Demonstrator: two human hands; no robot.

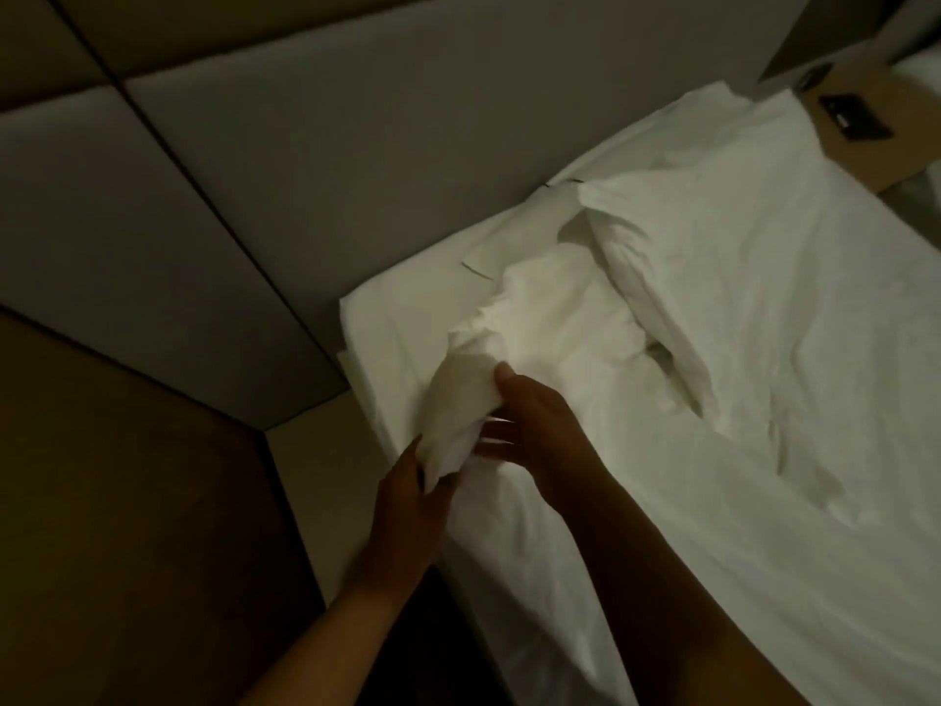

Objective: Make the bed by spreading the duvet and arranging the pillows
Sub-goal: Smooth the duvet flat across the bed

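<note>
left hand (pixel 412 484) pinches bunched duvet (pixel 461 394) at its lower end, near left | right hand (pixel 532 425) clasps it just above, thumb up, fingers blurred

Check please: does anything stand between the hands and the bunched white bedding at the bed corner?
Nothing visible does. The left hand and the right hand both hold the bunched white bedding. A crumpled pillow lies to its right, clear of the hands.

Duvet (pixel 662 349): white cloth, matt, creased. Headboard (pixel 254 170): grey padded panels, smooth, matt.
</note>
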